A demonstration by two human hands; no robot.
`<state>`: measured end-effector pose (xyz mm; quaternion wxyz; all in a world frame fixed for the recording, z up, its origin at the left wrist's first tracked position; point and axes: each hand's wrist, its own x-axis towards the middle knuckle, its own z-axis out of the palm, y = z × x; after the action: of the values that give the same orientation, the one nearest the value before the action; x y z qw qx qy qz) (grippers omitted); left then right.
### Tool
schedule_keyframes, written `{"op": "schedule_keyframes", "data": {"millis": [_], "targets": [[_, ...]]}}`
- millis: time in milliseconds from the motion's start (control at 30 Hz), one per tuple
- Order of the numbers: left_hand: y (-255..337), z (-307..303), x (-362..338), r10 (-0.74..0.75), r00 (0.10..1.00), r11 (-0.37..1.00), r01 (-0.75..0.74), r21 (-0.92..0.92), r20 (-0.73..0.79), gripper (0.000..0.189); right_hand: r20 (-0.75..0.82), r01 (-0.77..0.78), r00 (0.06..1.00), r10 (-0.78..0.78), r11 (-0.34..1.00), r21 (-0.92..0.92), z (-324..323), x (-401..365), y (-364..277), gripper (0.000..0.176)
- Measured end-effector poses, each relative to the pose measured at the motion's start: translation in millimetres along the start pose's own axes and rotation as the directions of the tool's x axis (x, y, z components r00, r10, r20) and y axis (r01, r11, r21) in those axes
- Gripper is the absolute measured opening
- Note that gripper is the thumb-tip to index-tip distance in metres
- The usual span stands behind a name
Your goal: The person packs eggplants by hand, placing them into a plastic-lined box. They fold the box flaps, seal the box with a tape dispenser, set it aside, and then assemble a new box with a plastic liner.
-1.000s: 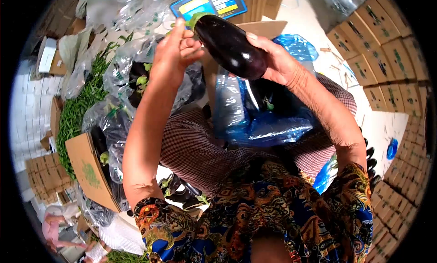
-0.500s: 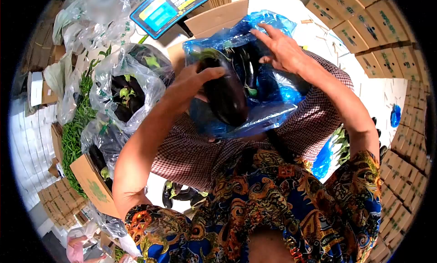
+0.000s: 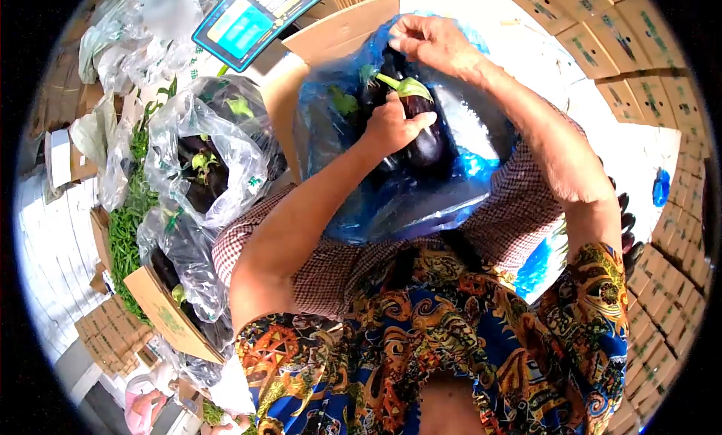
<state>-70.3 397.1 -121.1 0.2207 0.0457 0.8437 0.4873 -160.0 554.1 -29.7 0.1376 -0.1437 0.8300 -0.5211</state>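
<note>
A blue plastic bag (image 3: pixel 361 217) lies open in a cardboard box (image 3: pixel 342 32) over my lap, with dark eggplants inside. My left hand (image 3: pixel 396 124) is on a purple eggplant (image 3: pixel 429 145) near its green cap, thumb across its upper side and fingers curled at the stem end. My right hand (image 3: pixel 432 44) is at the bag's far rim, with thumb and fingers pinched together on the blue plastic. Another eggplant lies under and left of the held one, partly covered by my left hand.
A scale display (image 3: pixel 259 21) stands beyond the box. On the left are clear bags (image 3: pixel 162 145) of eggplants, green peppers (image 3: pixel 128 239) and a cardboard flap (image 3: pixel 169 314). Stacked cartons (image 3: pixel 665 299) line the right. A person in pink (image 3: pixel 141 405) is at the lower left.
My left hand has moved right with its grip now near a green cap. My right hand has shifted up and left, its spread fingers now closed at the bag's rim.
</note>
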Motion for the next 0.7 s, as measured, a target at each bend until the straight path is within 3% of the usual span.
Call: {"op": "schedule_keyframes", "data": {"millis": [67, 133, 167, 233, 267, 333, 400, 433, 467, 533, 567, 700], "targets": [[33, -25, -17, 0.017, 0.991, 0.987, 0.005, -0.161, 0.135, 0.07, -0.09, 0.159, 0.981, -0.17, 0.979, -0.125, 5, -4, -1, 0.029], [11, -19, -16, -0.087, 0.995, 0.995, 0.084, 0.056, 0.058, 0.069, -0.126, 0.223, 0.96, -0.25, 0.955, -0.197, -5, -11, -19, 0.034], [-4, -15, -16, 0.025, 0.998, 0.973, -0.039, 0.228, 0.061, 0.065, -0.151, 0.187, 0.968, -0.203, 0.976, -0.112, -13, -15, -27, 0.037], [18, -34, -35, 0.113, 0.989, 0.933, -0.139, 0.333, 0.097, 0.057, -0.222, 0.08, 0.971, -0.085, 0.996, -0.029, -37, -29, -43, 0.04], [53, -53, -53, 0.1, 0.989, 0.955, -0.126, 0.268, 0.11, 0.053, -0.272, 0.01, 0.962, -0.018, 1.0, -0.029, -49, -35, -45, 0.041], [55, -64, -62, 0.085, 0.982, 0.965, -0.124, 0.232, 0.168, 0.035, -0.379, -0.076, 0.922, 0.078, 0.997, 0.022, -68, -43, -37, 0.039], [48, -71, -68, 0.43, 0.854, 0.79, -0.512, 0.336, 0.292, 0.027, -0.417, -0.101, 0.903, 0.106, 0.994, 0.033, -82, -49, -20, 0.039], [52, -81, -74, 0.56, 0.755, 0.696, -0.652, 0.301, 0.342, 0.024, -0.412, -0.139, 0.899, 0.147, 0.989, 0.049, -87, -51, -13, 0.039], [45, -79, -75, 0.601, 0.705, 0.576, -0.709, 0.407, 0.376, 0.021, -0.405, -0.178, 0.894, 0.189, 0.982, 0.065, -89, -52, -7, 0.039], [60, -89, -86, 0.249, 0.903, 0.918, -0.335, 0.212, 0.351, 0.028, -0.397, -0.223, 0.893, 0.212, 0.975, 0.017, -85, -53, -8, 0.041], [64, -91, -86, 0.151, 0.923, 0.971, -0.206, 0.124, 0.355, 0.037, -0.384, -0.235, 0.897, 0.219, 0.972, 0.004, -83, -53, -10, 0.041], [66, -98, -85, 0.152, 0.908, 0.961, -0.229, 0.157, 0.391, 0.038, -0.323, -0.262, 0.916, 0.239, 0.965, -0.027, -78, -49, -5, 0.036]]}}
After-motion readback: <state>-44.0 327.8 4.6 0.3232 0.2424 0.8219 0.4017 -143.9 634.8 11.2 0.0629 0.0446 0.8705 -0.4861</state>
